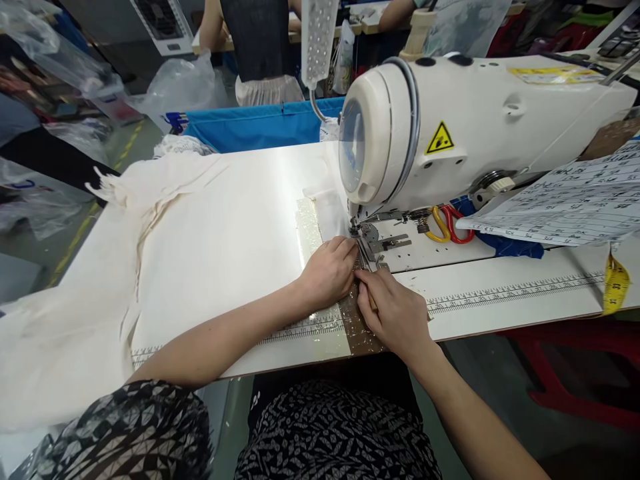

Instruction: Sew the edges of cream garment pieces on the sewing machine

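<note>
A white sewing machine (450, 127) stands on a white table (500, 293). My left hand (327, 272) lies curled just left of the presser foot (361, 235), fingers pressed down on something small I cannot make out. Directly in front of the foot, my right hand (395, 312) pinches at the same spot, fingertips meeting those of the left. A white fabric strip (330, 213) runs back behind the needle. Cream fabric (125, 267) spreads over the table's left side and hangs off its edge.
Yellow and red scissors (447, 225) lie under the machine arm. A printed paper sheet (570, 203) and a yellow tape measure (616, 283) sit at right. A blue bin (260, 127) and another person (260, 47) stand behind the table. Plastic bags lie at left.
</note>
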{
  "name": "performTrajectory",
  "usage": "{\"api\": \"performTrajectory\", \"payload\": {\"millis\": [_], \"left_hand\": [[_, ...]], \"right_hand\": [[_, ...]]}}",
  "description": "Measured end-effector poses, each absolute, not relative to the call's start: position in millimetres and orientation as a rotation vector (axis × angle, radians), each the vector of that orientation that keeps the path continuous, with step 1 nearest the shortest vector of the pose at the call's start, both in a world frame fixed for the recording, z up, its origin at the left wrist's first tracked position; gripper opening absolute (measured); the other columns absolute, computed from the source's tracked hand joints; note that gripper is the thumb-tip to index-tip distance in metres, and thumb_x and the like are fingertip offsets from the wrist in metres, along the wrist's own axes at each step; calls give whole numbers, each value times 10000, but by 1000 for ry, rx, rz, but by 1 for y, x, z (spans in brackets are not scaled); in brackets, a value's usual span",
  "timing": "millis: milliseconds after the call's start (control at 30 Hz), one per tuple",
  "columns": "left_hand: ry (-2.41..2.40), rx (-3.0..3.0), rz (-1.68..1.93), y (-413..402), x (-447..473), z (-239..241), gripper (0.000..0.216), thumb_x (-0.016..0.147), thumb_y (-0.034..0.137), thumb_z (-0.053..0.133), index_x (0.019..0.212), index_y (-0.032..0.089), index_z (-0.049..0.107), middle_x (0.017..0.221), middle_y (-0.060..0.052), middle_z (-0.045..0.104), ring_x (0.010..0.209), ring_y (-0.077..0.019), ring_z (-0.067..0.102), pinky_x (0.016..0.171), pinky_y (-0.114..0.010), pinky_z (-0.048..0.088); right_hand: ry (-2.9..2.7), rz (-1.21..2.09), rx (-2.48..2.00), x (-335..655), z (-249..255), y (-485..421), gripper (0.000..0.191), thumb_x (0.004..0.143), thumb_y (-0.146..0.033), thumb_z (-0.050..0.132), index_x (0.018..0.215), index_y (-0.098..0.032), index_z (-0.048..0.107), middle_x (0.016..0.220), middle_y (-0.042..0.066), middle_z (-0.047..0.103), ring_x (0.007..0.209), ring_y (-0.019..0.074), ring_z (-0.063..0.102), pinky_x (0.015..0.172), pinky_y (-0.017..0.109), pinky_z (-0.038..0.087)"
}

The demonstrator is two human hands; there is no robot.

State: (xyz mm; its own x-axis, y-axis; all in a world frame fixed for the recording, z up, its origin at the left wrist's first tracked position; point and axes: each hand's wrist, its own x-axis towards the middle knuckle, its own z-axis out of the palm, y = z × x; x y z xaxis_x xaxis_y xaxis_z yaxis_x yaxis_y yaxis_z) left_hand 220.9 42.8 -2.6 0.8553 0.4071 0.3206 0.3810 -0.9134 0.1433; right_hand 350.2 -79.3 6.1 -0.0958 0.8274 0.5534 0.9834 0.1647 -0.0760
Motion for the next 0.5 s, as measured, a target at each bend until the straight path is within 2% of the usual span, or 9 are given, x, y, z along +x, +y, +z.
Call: {"api": "performTrajectory", "payload": {"millis": [300,500], "left_hand": [[692,2918,525,42,221,-3,374,988,161,415,1290,47,602,1307,-208,598,1173,-299,563,985,-460,544],[712,2872,529,47,220,-3,401,981,174,430,1313,28,602,1326,-199,597,1209,-301,556,1049,-452,511]], "right_hand": [[-1995,-458,-1845,346,5,-80,273,1032,-201,435,1125,-149,686,863,52,706,654,134,620,535,265,370],[-1986,-602,-1970,337,1,-77,268,1002,-156,469,1174,-129,673,837,68,697,640,158,640,527,292,361]]}}
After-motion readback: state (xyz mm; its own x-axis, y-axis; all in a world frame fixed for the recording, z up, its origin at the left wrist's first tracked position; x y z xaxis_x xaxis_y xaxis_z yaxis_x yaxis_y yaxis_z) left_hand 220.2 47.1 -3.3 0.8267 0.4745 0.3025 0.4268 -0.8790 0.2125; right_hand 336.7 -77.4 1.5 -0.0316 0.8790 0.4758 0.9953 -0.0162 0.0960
